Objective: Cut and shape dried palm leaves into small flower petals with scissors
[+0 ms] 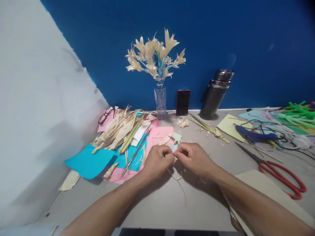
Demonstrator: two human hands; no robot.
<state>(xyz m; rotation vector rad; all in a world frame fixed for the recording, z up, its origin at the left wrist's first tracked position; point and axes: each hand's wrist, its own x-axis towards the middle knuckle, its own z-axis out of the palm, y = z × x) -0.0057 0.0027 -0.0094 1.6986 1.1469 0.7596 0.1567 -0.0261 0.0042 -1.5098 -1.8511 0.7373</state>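
Observation:
Over the middle of the table, my left hand (157, 161) and my right hand (193, 159) meet with their fingertips almost touching. Each is closed in a pinch between thumb and forefinger. A small pale piece shows between them, mostly hidden by the fingers. Below the fingers hangs a thin pale fibre strand (182, 190), which looks like a strip of dried corn husk. Just beyond the hands, pink paper (161, 132) lies under small husk scraps.
Dried husks (118, 126), blue paper (90, 160) and metal wires (135, 154) lie left. Behind stand a bottle (161, 101) of husk flowers (155, 54), a phone (183, 102) and a leaning thermos (216, 95). Scissors (278, 175) and a blue glue gun (256, 133) lie right.

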